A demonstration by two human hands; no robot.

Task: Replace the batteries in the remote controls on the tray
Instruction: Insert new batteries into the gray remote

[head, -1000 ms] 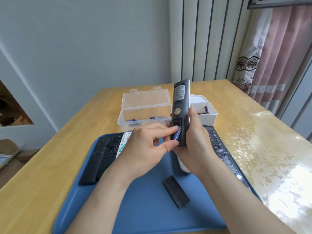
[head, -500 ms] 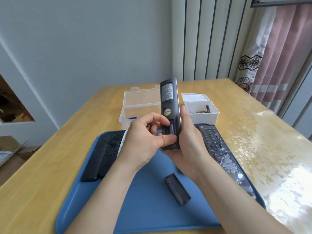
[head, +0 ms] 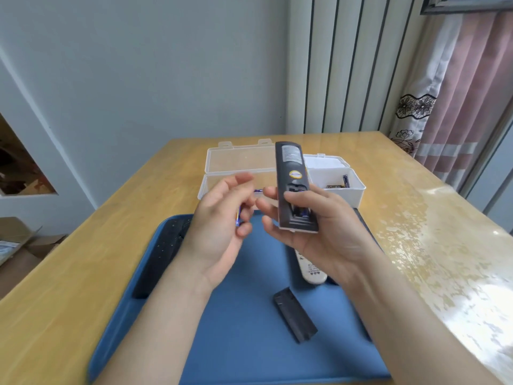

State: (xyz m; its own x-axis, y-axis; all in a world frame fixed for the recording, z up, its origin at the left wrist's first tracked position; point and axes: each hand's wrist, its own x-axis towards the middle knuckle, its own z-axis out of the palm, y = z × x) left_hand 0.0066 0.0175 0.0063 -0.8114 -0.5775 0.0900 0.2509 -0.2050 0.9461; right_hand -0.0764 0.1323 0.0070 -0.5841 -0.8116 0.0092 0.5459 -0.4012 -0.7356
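Blue tray (head: 236, 343), black remote (head: 281, 184) with a yellow sticker (head: 295, 174), white remote (head: 311, 270), pink curtain (head: 472, 79).

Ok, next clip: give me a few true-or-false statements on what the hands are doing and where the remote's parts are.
1. The right hand holds a black remote with its battery bay open. True.
2. The battery cover is clipped onto that remote. False: it lies loose on the blue tray.
3. The left hand is empty. False: its fingers hold a battery, though blur hides the exact grip.
4. The right-hand plastic box has batteries in it. True.
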